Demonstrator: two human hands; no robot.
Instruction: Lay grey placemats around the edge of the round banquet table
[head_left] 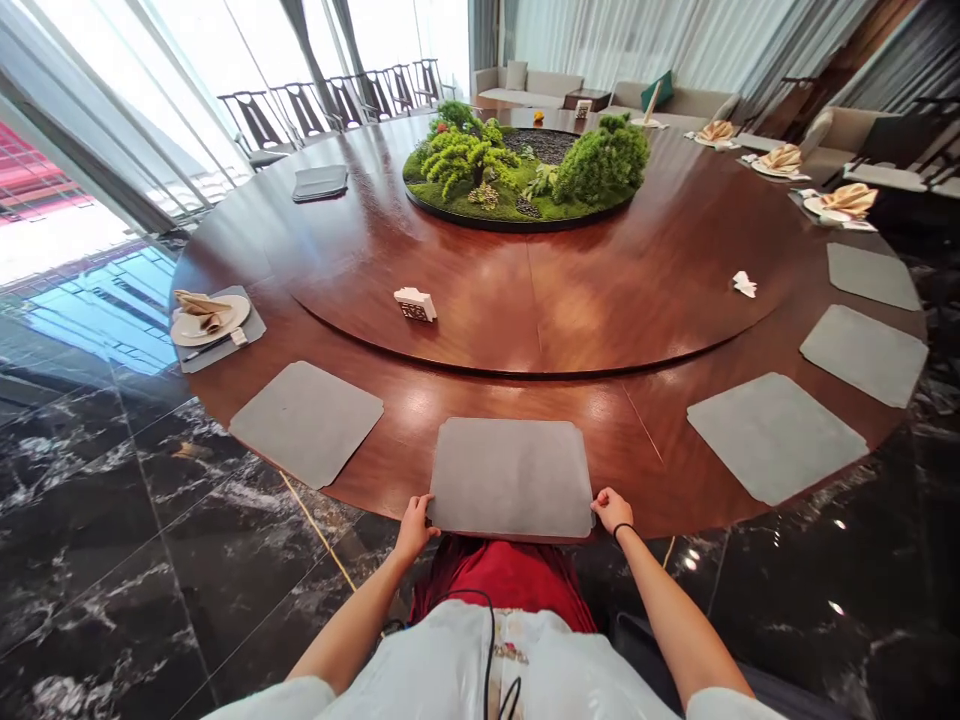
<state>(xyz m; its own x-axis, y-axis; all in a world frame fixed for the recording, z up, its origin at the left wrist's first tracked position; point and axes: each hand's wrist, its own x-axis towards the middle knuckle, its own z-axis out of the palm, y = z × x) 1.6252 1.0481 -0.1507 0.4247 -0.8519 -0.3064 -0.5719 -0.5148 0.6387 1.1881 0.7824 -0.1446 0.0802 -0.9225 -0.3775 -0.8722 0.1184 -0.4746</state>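
Observation:
A grey placemat lies flat at the near edge of the round wooden table, straight in front of me. My left hand grips its lower left side, fingers closed at the mat's edge. At the opposite side, my right hand pinches the mat's right edge near the lower corner; a dark band circles that wrist. Another grey placemat lies to the left, and one more placemat to the right, both apart from my hands.
Inside the raised turntable rim stand a napkin holder, a crumpled white tissue and a miniature garden. A plate with a folded napkin sits at the left. Stacked mats lie farther back. Chairs line the window.

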